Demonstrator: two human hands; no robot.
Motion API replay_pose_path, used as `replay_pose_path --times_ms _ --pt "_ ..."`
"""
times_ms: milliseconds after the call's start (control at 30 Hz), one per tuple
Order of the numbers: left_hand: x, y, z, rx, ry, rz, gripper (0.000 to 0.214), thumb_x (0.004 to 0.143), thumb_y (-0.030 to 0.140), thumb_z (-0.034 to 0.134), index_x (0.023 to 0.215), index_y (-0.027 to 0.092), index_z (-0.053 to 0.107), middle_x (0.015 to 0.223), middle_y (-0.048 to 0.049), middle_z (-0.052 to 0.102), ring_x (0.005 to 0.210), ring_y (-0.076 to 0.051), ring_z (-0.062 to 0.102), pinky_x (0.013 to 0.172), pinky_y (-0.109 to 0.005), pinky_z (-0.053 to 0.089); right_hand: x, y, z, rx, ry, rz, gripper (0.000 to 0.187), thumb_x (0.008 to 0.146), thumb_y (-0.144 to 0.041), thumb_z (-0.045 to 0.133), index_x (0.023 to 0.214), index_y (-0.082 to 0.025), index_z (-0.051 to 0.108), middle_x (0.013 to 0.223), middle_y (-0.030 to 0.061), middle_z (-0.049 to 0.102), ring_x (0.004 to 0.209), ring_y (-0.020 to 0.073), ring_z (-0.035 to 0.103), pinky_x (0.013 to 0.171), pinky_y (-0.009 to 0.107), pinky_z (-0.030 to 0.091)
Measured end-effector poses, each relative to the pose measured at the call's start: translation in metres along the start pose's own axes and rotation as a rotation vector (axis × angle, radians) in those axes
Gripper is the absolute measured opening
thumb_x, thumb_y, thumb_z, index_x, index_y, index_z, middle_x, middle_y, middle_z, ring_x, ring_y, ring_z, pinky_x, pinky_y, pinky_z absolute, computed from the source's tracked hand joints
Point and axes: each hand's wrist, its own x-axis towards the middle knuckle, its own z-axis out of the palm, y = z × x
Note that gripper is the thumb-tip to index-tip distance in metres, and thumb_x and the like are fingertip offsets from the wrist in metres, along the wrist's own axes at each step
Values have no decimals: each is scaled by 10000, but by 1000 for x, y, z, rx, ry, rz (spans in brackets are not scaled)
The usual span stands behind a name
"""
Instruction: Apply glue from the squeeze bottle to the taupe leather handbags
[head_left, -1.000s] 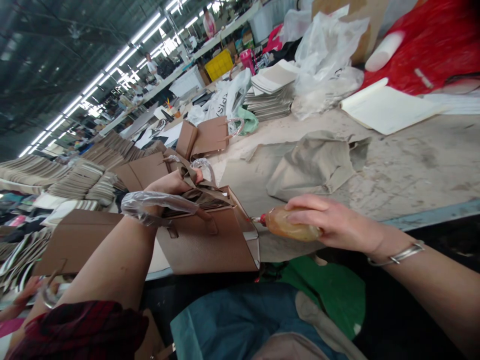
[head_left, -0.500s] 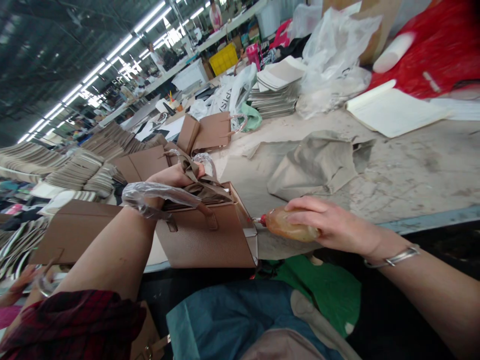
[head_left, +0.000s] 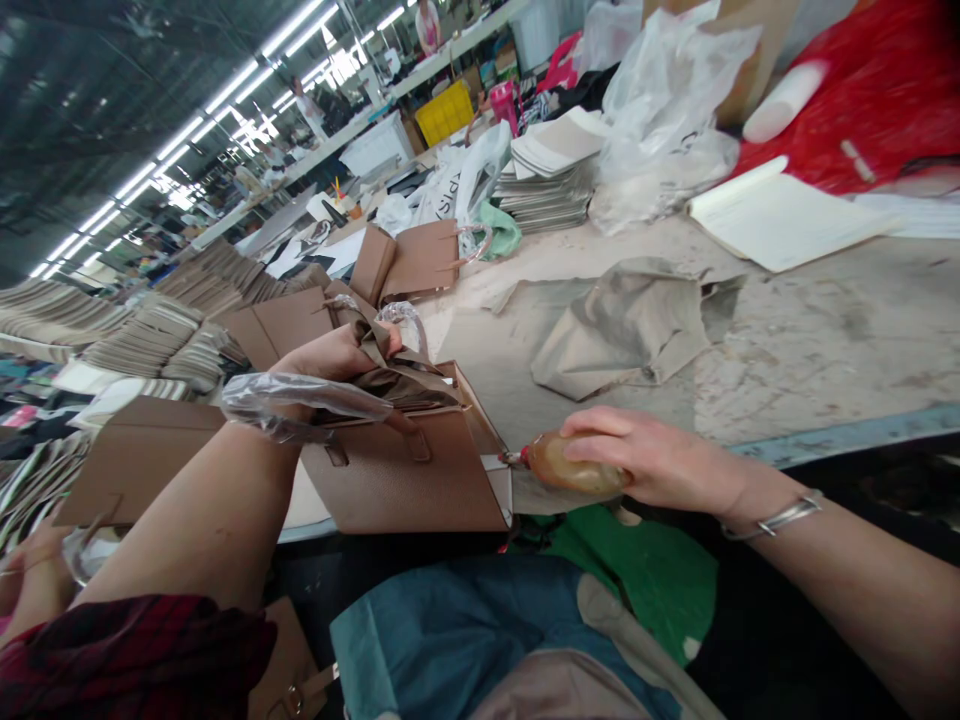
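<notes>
A brown handbag [head_left: 420, 490] lies at the table's front edge, its near handle wrapped in clear plastic [head_left: 300, 400]. My left hand [head_left: 367, 345] reaches through that handle and is closed on the dark brown lining [head_left: 405, 385] bunched at the bag's opening. In my right hand [head_left: 645, 450] is a squeeze bottle [head_left: 570, 465] of amber liquid with a red collar, tilted onto its side. The bottle's nozzle points left, at the white inner flap [head_left: 496, 485] on the bag's right end; whether it touches is hard to tell.
Crumpled grey-beige cloth [head_left: 615, 330] lies beyond the bag. Other brown bags [head_left: 420, 260] and stacked panels [head_left: 150, 335] fill the left side. Farther back are a sheet stack [head_left: 551, 170], plastic bags [head_left: 667, 110] and an open notebook [head_left: 795, 215]. Another person's hand [head_left: 41, 560] shows at lower left.
My right hand has brought the bottle slightly left and down, so its nozzle is now at the white flap. My left hand still grips the lining.
</notes>
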Motion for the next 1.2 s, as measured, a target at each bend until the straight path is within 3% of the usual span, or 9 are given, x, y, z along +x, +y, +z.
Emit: replay_pose_path --times_ms 200,533,700,867,1200 --pt "-10 -6 -4 -14 -25 32 238 645 159 730 771 179 529 676 35 590 568 -89 525 505 -196 418 -3 3 5 96 74 120 515 752 9 554 1206 -230 594 1244 84 574 1087 208 640 916 316 543" --pt "-51 0 17 160 75 146 80 664 148 619 702 160 550 640 43 515 565 -69 452 480 -167 358 -6 -2 7 122 140 53 585 727 27 586 1247 -235 534 1240 94 538 1096 211 603 910 319 528" --pt "-47 4 19 127 65 134 89 702 158 630 736 159 548 638 49 520 551 -62 452 460 -162 340 -10 -3 8 93 147 51 587 732 16 598 1259 -235 536 1249 102 532 1096 221 604 896 319 539" --pt "-41 3 21 95 60 167 105 643 144 633 692 164 542 622 51 510 544 -64 454 464 -168 353 -14 -3 13 89 105 85 566 733 18 582 1237 -240 549 1252 99 543 1103 225 610 906 323 545" --pt "-68 -6 37 130 175 116 133 703 253 650 724 164 553 664 27 537 567 -90 459 479 -185 360 -9 -3 22 193 172 108 552 712 30 591 1195 -232 541 1171 91 572 1079 221 609 900 325 536"
